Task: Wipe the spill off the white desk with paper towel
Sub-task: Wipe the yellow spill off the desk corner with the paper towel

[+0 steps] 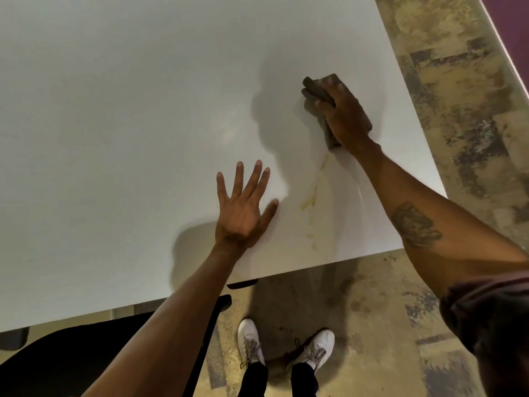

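A white desk (128, 116) fills most of the view. My right hand (345, 116) presses a folded brown paper towel (315, 88) flat on the desk near its right edge, fingers curled over the wad. A thin yellowish spill streak (313, 190) runs from just below the towel toward the desk's front edge, with fainter smears (312, 239) close to that edge. My left hand (243, 207) rests palm down on the desk, fingers spread, left of the streak and holding nothing.
The desk's front edge (257, 277) and right edge (415, 138) border a mottled tan and grey floor (458, 96). A black chair (86, 351) sits under the front left. My white shoes (249, 342) stand at the front edge.
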Motion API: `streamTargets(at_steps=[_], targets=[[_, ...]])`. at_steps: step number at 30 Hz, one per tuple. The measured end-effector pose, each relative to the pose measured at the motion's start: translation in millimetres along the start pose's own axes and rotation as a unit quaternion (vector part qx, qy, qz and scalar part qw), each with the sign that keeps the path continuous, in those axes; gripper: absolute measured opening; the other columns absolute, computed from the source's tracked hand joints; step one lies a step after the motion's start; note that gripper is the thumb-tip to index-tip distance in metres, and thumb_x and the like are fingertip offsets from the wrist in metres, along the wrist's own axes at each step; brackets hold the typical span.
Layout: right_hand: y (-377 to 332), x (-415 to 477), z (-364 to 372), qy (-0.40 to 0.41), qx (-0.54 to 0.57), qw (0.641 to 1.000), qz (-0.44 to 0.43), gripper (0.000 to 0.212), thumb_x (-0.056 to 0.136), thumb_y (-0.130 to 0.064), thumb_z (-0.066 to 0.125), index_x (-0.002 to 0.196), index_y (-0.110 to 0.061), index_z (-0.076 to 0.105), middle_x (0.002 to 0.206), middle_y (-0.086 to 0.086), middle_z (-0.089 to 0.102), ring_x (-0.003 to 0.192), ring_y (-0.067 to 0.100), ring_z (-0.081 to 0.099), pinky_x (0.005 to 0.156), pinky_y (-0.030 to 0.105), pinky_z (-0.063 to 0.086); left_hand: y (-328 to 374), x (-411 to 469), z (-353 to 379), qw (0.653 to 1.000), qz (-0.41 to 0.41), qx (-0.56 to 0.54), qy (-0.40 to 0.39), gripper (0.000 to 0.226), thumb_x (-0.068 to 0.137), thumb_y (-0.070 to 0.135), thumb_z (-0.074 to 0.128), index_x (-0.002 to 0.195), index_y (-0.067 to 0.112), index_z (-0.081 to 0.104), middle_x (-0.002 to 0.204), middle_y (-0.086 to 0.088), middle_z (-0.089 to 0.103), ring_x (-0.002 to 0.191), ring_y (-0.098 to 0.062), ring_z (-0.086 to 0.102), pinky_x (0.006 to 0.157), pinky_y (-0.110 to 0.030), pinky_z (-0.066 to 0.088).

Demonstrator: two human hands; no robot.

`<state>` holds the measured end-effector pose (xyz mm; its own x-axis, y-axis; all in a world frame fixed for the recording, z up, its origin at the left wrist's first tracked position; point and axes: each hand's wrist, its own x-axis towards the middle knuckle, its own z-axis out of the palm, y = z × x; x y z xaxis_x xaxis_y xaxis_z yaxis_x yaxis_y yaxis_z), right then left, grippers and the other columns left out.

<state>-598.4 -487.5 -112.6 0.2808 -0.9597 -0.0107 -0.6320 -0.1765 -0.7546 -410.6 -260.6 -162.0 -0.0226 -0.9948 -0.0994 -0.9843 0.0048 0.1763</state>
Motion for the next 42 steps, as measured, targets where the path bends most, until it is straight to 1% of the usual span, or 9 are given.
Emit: streamTargets(at_steps=[4, 9, 17, 23, 25, 29, 33, 38, 42], targets=[[0.0, -28.6, 7.3, -0.036, -0.004, 0.999, -0.016, 0.041, 0.094, -0.018, 0.054, 0.135, -0.022, 0.055, 0.13, 0.005, 0.058, 0.116, 0.013, 0.052, 0.088, 0.0, 0.033, 1.1, -1.3, -4.9, 1.0, -0.011, 0.0, -0.017, 0.068, 0.105, 0.055, 0.007, 0.166, 0.024, 0.004, 0.174, 0.004, -0.002, 0.161, -0.026, -0.009, 0.126, -0.063, -0.003], [1.2, -73.4, 15.8, -0.07, -0.026, 0.997, -0.024, 0.047, 0.097, -0.022, 0.056, 0.143, -0.023, 0.05, 0.147, 0.003, 0.049, 0.138, 0.014, 0.039, 0.106, 0.011, 0.023, 3.6, -2.5, -7.7, 1.0, -0.024, -0.005, -0.013, 0.057, 0.111, 0.036, 0.012, 0.166, 0.019, 0.009, 0.174, 0.002, 0.004, 0.161, -0.027, -0.004, 0.127, -0.063, 0.003], [-9.5, -147.0, 29.4, -0.125, -0.047, 0.99, -0.055, 0.045, 0.102, -0.018, 0.051, 0.146, -0.017, 0.046, 0.157, 0.006, 0.038, 0.149, 0.024, 0.025, 0.123, 0.035, 0.017, 2.4, -3.5, -4.1, 0.994, -0.108, -0.014, -0.005, 0.061, 0.11, 0.04, 0.008, 0.166, 0.015, 0.004, 0.174, -0.003, 0.001, 0.161, -0.034, -0.002, 0.122, -0.071, 0.002], [-11.7, -196.1, 31.3, -0.173, -0.02, 0.982, -0.071, 0.044, 0.103, -0.018, 0.049, 0.146, -0.02, 0.046, 0.159, 0.002, 0.033, 0.151, 0.02, 0.016, 0.124, 0.034, 0.01, -7.1, -10.3, -4.1, 0.997, -0.061, -0.038, 0.004, 0.058, 0.112, 0.036, 0.014, 0.166, 0.016, 0.007, 0.174, 0.0, 0.002, 0.161, -0.027, -0.003, 0.125, -0.066, -0.002], [-12.3, -208.8, 34.2, -0.169, -0.002, 0.983, -0.067, 0.044, 0.102, -0.015, 0.05, 0.146, -0.017, 0.045, 0.158, -0.003, 0.032, 0.149, 0.01, 0.014, 0.123, 0.023, 0.004, -16.1, -16.8, -3.8, 0.999, -0.032, -0.021, -0.011, 0.058, 0.111, 0.037, 0.014, 0.166, 0.017, 0.007, 0.174, 0.001, 0.002, 0.161, -0.025, -0.003, 0.126, -0.062, -0.001], [-19.8, -223.9, 48.6, -0.117, 0.016, 0.992, -0.036, 0.046, 0.102, -0.011, 0.049, 0.147, -0.014, 0.043, 0.158, 0.002, 0.035, 0.144, -0.002, 0.013, 0.123, 0.022, 0.002, -25.0, -31.7, -6.8, 1.0, -0.014, 0.004, -0.014, 0.058, 0.111, 0.037, 0.011, 0.166, 0.021, 0.006, 0.174, 0.0, 0.002, 0.161, -0.029, -0.003, 0.128, -0.058, 0.001], [-38.7, -234.9, 77.7, 0.039, 0.018, 0.994, 0.097, 0.05, 0.1, -0.018, 0.051, 0.149, -0.024, 0.041, 0.161, 0.001, 0.031, 0.151, 0.019, 0.016, 0.119, 0.031, 0.01, -22.4, -34.5, -8.0, 0.997, -0.075, -0.002, -0.001, 0.058, 0.111, 0.039, 0.012, 0.166, 0.022, 0.011, 0.174, -0.002, 0.006, 0.16, -0.035, -0.002, 0.125, -0.067, -0.002], [-68.4, -221.3, 118.7, 0.253, 0.028, 0.948, 0.189, 0.046, 0.099, -0.011, 0.051, 0.144, -0.008, 0.047, 0.155, 0.013, 0.039, 0.149, 0.031, 0.024, 0.123, 0.048, 0.021, -18.9, -31.9, -8.7, 0.986, -0.163, -0.013, 0.011, 0.06, 0.109, 0.044, 0.011, 0.165, 0.021, 0.011, 0.174, -0.003, 0.007, 0.16, -0.04, 0.0, 0.12, -0.074, 0.002], [-77.7, -196.0, 134.0, 0.349, -0.004, 0.911, 0.218, 0.043, 0.096, -0.005, 0.052, 0.139, 0.0, 0.051, 0.146, 0.019, 0.05, 0.143, 0.035, 0.038, 0.12, 0.048, 0.03, -19.0, -29.1, -4.7, 0.985, -0.171, -0.023, 0.006, 0.063, 0.107, 0.048, 0.008, 0.166, 0.024, 0.006, 0.174, -0.001, 0.001, 0.16, -0.038, -0.003, 0.12, -0.074, 0.003]])
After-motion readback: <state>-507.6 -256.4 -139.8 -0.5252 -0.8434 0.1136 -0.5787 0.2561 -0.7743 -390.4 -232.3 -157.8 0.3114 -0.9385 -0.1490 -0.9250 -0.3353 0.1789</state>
